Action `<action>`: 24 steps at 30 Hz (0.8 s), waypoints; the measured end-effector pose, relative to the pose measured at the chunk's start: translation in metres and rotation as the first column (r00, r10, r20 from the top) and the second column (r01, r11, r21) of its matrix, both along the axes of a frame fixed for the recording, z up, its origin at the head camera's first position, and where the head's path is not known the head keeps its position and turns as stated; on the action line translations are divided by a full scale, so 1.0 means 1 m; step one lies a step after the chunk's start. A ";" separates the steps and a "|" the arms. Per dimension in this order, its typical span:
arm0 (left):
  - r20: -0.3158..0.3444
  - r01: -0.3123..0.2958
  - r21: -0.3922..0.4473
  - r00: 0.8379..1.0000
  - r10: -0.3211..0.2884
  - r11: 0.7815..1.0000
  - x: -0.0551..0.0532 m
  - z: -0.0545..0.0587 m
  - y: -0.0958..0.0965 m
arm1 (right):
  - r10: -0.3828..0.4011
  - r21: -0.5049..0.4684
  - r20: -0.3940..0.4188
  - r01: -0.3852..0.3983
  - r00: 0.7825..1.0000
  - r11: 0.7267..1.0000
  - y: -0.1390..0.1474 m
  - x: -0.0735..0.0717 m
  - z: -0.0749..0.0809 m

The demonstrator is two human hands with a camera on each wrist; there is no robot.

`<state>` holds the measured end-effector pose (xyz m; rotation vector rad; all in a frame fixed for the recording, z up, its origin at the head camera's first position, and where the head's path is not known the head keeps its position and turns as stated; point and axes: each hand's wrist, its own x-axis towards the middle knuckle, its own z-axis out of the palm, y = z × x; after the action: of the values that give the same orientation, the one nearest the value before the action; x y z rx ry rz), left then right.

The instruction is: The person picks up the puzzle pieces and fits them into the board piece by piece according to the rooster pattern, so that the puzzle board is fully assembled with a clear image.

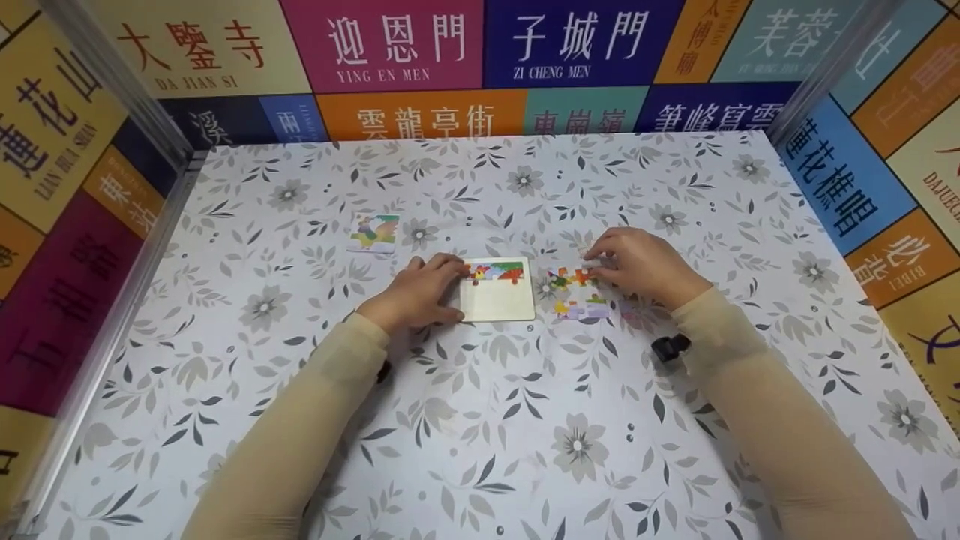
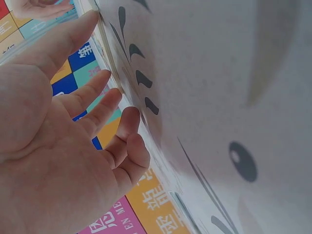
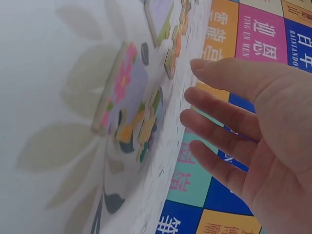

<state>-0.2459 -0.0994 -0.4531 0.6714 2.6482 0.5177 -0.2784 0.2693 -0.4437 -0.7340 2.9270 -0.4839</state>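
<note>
A pale puzzle tray (image 1: 498,301) lies mid-table, with a strip of colorful joined pieces (image 1: 496,272) along its top. My left hand (image 1: 421,294) rests at the tray's left side, thumb by the lower corner and fingertips by the upper one. In the left wrist view the fingers of that hand (image 2: 73,112) reach the tray's thin edge. Right of the tray lie several loose jigsaw pieces (image 1: 590,308). My right hand (image 1: 637,262) hovers beside them, fingers loosely bent. The right wrist view shows this hand (image 3: 234,117) with no piece between thumb and fingers, close to a purple piece with pink flowers (image 3: 124,83).
A small picture card (image 1: 373,232) of a colorful bird lies up and left of the tray. Leaf-and-flower paper covers the table (image 1: 480,420). Panels with large lettering (image 1: 405,45) stand along the back and both sides.
</note>
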 end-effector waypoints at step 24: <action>-0.003 0.010 0.011 1.000 -0.010 1.000 0.001 -0.001 0.000 | -0.024 -0.009 0.049 0.025 0.998 1.000 0.033 0.007 -0.002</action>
<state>-0.2449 -0.0999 -0.4539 0.6890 2.6453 0.5295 -0.2711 0.3028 -0.4455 -0.6779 2.8932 -0.5109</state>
